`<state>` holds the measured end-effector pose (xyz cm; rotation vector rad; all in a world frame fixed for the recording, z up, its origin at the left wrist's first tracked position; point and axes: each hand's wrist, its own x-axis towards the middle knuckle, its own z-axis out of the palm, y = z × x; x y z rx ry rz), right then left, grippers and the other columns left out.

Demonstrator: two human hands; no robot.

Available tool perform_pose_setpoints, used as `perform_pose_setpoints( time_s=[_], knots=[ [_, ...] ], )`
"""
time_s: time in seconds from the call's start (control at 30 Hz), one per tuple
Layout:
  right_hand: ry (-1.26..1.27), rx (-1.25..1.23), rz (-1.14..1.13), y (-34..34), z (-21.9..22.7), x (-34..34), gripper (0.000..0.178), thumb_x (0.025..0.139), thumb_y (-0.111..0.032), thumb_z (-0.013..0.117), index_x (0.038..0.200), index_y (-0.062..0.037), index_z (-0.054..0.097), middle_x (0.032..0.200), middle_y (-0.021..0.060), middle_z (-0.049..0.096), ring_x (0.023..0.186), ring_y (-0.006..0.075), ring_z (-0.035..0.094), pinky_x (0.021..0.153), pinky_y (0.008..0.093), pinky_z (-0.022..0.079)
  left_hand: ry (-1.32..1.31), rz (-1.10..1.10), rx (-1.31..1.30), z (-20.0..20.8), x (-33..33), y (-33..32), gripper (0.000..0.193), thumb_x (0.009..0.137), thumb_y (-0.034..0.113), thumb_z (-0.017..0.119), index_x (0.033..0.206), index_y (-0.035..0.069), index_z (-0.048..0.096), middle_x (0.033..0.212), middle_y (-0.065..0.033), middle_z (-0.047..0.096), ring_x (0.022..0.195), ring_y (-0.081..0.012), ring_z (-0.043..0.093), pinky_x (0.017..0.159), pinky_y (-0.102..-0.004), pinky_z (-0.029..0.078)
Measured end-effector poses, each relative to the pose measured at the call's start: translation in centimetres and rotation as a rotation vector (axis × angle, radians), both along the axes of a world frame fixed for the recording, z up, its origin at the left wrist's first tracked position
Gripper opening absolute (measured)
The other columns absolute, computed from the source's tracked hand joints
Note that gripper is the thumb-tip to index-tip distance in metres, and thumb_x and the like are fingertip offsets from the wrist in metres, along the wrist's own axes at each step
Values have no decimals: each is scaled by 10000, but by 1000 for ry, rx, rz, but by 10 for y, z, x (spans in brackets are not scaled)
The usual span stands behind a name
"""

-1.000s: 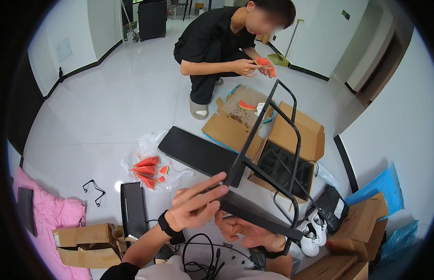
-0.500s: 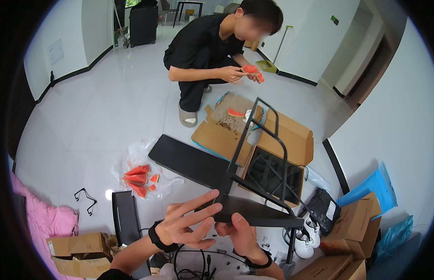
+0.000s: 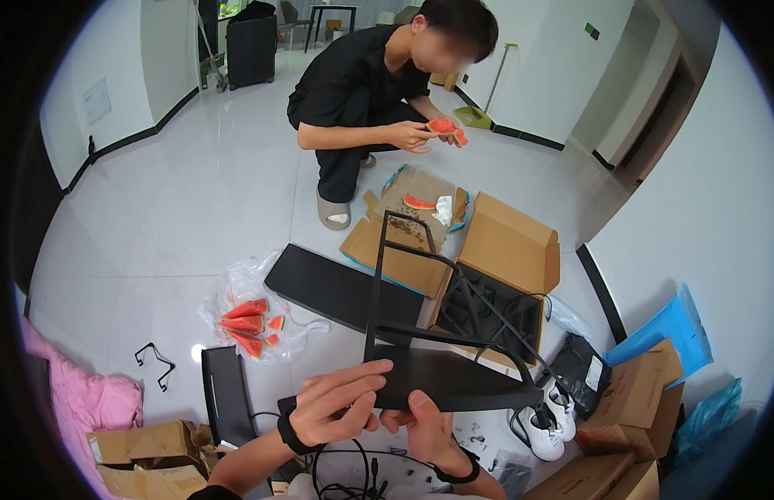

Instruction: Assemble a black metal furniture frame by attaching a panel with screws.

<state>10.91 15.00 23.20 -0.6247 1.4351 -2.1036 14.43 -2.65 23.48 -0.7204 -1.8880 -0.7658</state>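
In front of me stands a black metal frame (image 3: 374, 287) of thin bars, with a flat black panel (image 3: 454, 381) at its near end. My right hand (image 3: 427, 427) grips the panel's near edge, thumb on the upper face and fingers curled below. My left hand (image 3: 333, 408) is closed at the panel's left end, its fingertips against the corner; its thumb is partly hidden. Both wrists wear black bands. Beyond the frame, a long black board (image 3: 337, 287) lies on the floor.
Opposite, a person (image 3: 354, 92) crouches holding watermelon. Watermelon slices (image 3: 245, 321) lie on a clear bag at left. An open cardboard box (image 3: 508, 242) with black parts, white shoes (image 3: 541, 433) and cartons (image 3: 629, 400) are at right. Small hardware (image 3: 470, 435) and black cables (image 3: 366, 467) lie near me.
The frame's upright part has swung left and lower. My left hand's spread fingers have come together at the panel's left end. My right hand keeps its grip.
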Motion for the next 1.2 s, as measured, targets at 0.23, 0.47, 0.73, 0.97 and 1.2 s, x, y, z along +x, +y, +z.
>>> perform_pose_setpoints(
  time_s=[0.23, 0.47, 0.73, 0.97, 1.2],
  knots=[
    [-1, -7, -72, 2, 0, -4, 401, 1036, -302, 333, 1016, 34, 551, 722, 69, 577, 598, 108, 513, 515, 212, 385, -79, 8, 131, -1, -2, 17, 308, 607, -109, 567, 907, -43, 548, 973, -188, 664, 921, -407, 710, 694, -404, 602],
    [0, -71, -188, 6, -4, -3, 395, 1023, -298, 369, 1044, 55, 545, 704, 79, 580, 547, 110, 522, 456, 219, 385, -57, -16, 121, 0, -8, 27, 315, 583, -119, 561, 892, -62, 549, 951, -203, 659, 920, -429, 708, 716, -413, 606],
    [-8, -102, -212, 4, -9, -1, 395, 1009, -300, 402, 1104, 63, 523, 740, 96, 592, 520, 117, 516, 443, 215, 385, 27, -41, 137, -9, -14, 28, 203, 915, 115, 519, 996, -71, 539, 937, -225, 650, 909, -445, 702, 708, -448, 613],
    [-10, -78, -281, 1, -7, 6, 456, 961, -364, 463, 1085, 68, 536, 763, 117, 618, 469, 143, 506, 415, 249, 384, 13, -36, 138, -9, -11, 30, 355, 1016, 267, 464, 1014, -75, 560, 897, -234, 653, 905, -454, 697, 734, -469, 612],
    [-30, -85, -319, -1, -1, 6, 445, 964, -349, 463, 1088, 73, 530, 726, 107, 604, 458, 134, 487, 407, 249, 368, -23, 10, 222, -9, -8, 38, 334, 1011, 235, 482, 967, -82, 579, 894, -239, 663, 910, -445, 701, 740, -471, 610]
  ],
)
